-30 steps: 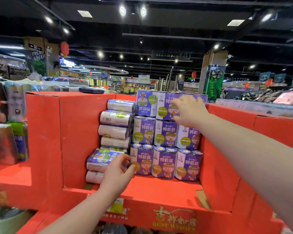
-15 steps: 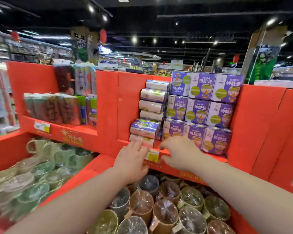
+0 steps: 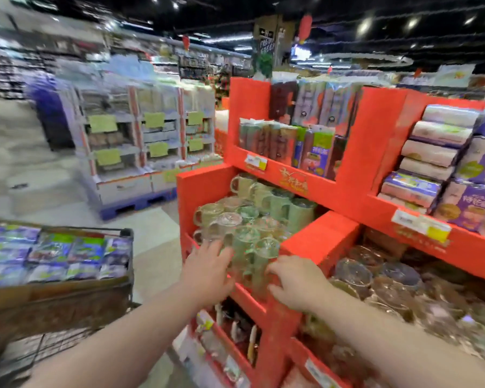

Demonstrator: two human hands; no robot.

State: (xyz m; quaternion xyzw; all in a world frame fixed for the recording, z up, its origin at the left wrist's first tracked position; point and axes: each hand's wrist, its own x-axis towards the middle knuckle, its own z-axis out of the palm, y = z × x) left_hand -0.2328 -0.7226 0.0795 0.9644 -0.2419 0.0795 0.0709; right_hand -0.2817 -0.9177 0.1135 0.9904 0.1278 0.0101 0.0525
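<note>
We are hovering our left hand [image 3: 207, 271] and right hand [image 3: 294, 284], grips spread empty, beside stacked glass mugs [image 3: 245, 238], risking nudging them over

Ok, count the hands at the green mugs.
2. The left hand is at the front green mugs; the right hand is beside it, over the red display edge.

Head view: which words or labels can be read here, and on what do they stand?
"特能装", as it seems: purple pack on the red stand, right shelf.
"FRE", "GREE": dark sign on the far pillar, only partly legible.
Price tags and gold emblem: too blurred to read.
</note>
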